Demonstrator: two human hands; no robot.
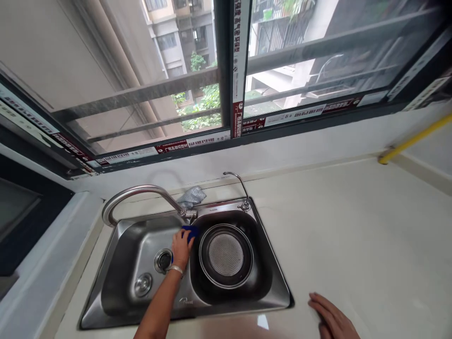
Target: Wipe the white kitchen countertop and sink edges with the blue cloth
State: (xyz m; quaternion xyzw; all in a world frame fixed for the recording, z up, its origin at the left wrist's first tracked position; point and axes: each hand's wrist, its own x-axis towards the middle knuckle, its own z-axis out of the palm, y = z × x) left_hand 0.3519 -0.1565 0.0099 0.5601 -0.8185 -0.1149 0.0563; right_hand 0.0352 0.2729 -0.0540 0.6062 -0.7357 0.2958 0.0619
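My left hand [181, 248], with a bracelet at the wrist, reaches over the divider of the double steel sink [187, 308]. Its fingers are closed on a blue cloth [190, 232], pressed near the back of the divider below the tall faucet. To the right of that hand, a dark round pan [226, 254] with a dimpled metal disc in its middle lies in the right basin. My right hand [332, 314] is at the lower right over the counter, its fingers stretched out and holding nothing. Part of it is cut off by the frame edge.
A large curved faucet [141, 189] arches over the left basin, and a thin tap [242, 186] stands behind the right one. A silvery crumpled cloth [192, 197] lies behind the sink. The left basin holds a drain strainer [143, 284]. A yellow pipe [416, 141] rises at the right.
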